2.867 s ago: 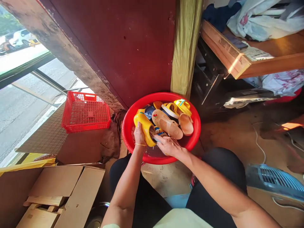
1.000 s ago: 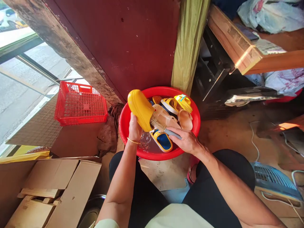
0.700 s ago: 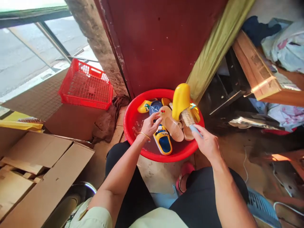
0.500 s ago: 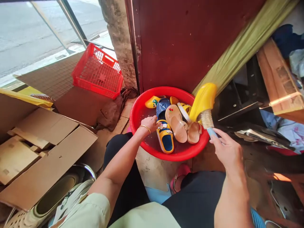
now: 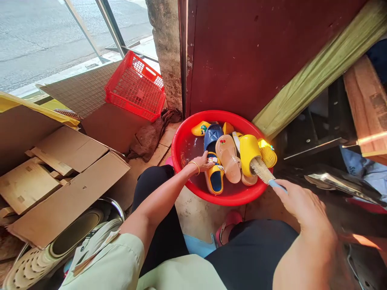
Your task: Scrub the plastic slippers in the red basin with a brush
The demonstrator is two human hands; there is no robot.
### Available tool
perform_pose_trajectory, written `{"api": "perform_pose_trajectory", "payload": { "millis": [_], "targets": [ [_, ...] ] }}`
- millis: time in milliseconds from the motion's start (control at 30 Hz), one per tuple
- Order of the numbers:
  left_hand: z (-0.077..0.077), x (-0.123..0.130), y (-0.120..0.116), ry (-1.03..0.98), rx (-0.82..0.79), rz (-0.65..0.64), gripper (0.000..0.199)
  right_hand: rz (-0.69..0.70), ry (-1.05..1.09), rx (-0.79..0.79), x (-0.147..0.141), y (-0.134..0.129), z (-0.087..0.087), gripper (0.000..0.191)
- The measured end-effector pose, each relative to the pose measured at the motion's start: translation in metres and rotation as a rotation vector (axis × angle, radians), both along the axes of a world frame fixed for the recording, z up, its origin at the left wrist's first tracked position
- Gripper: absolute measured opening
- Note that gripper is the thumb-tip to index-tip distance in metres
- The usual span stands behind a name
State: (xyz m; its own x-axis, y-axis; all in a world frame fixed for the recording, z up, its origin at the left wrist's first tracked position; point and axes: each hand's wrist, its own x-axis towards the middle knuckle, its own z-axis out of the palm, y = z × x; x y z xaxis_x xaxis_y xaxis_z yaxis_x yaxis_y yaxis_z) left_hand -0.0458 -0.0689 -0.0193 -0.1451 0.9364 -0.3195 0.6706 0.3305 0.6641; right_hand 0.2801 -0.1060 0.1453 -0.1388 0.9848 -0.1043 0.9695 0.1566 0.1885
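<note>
My right hand (image 5: 305, 205) is closed round the blue handle of a scrubbing brush (image 5: 263, 171). The brush's pale bristles reach into the opening of a yellow clog (image 5: 249, 153) at the basin's right side. Another yellow clog (image 5: 267, 153) lies beside it, against the rim. My left hand (image 5: 203, 163), thumb and fingers apart, touches a yellow and blue slipper (image 5: 215, 179) without visibly gripping it. Next to that slipper are a beige sandal (image 5: 229, 161) with a cherry charm and a dark blue slipper (image 5: 212, 133). All lie in a red basin (image 5: 217, 197) of murky water.
A red plastic crate (image 5: 136, 88) stands tilted at the back left, near a brown cloth (image 5: 148, 137). Cardboard boxes (image 5: 75, 193) fill the left side. A dark red panel (image 5: 226, 60) rises behind the basin. Wooden furniture (image 5: 365, 104) stands at the right.
The yellow clog that hung on the raised brush has come down into the basin. My right hand has moved down and right with the brush. The view has shifted a little to the left.
</note>
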Motion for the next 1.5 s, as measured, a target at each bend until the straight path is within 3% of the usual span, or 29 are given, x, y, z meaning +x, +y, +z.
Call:
{"api": "perform_pose_trajectory", "payload": {
  "millis": [100,267,400,500,567,733,800,900,1000,1100,1167,1233,1367,1500],
  "targets": [
    [0.014,0.000,0.001,0.095,-0.038,-0.081,0.080,0.005,-0.023,0.010,0.004,0.017,0.017,0.046],
    [0.044,-0.004,-0.003,0.230,0.067,-0.115,0.076,0.067,-0.060,0.026,0.002,0.056,0.051,0.039],
    [0.056,-0.017,-0.009,0.242,0.140,-0.050,0.070,0.068,-0.097,0.042,-0.027,0.059,0.036,0.043],
    [0.055,-0.032,-0.012,0.218,0.194,0.023,0.074,0.089,-0.113,-0.107,-0.038,0.047,0.019,0.042],
    [0.052,-0.040,-0.010,0.187,0.216,0.079,0.077,0.065,-0.130,-0.165,-0.029,0.040,0.020,0.037],
    [0.037,-0.047,0.003,0.097,0.232,0.227,0.068,0.013,-0.174,-0.037,0.005,0.018,0.047,0.036],
    [0.030,-0.047,0.008,0.015,0.221,0.288,0.068,0.028,-0.138,0.022,0.002,-0.002,0.048,0.040],
    [0.016,-0.043,0.010,-0.181,0.183,0.345,0.062,0.147,0.110,0.022,-0.022,-0.037,0.019,0.042],
    [0.001,-0.034,0.004,-0.467,0.206,0.408,0.054,0.295,0.448,-0.066,-0.058,-0.061,-0.035,0.041],
    [-0.015,-0.025,-0.005,-0.704,0.255,0.423,0.069,0.352,0.586,-0.097,-0.094,-0.063,-0.085,0.042],
    [-0.023,-0.023,-0.009,-0.747,0.247,0.366,0.078,0.355,0.579,-0.104,-0.114,-0.054,-0.107,0.042],
    [-0.028,-0.024,-0.011,-0.715,0.234,0.331,0.080,0.348,0.521,-0.093,-0.125,-0.040,-0.118,0.044],
    [-0.029,-0.028,-0.011,-0.578,0.208,0.407,0.070,0.350,0.475,-0.044,-0.121,-0.015,-0.128,0.043],
    [-0.025,-0.028,-0.017,-0.492,0.198,0.433,0.052,0.276,0.567,-0.071,-0.113,-0.021,-0.138,0.038]
  ]
}}
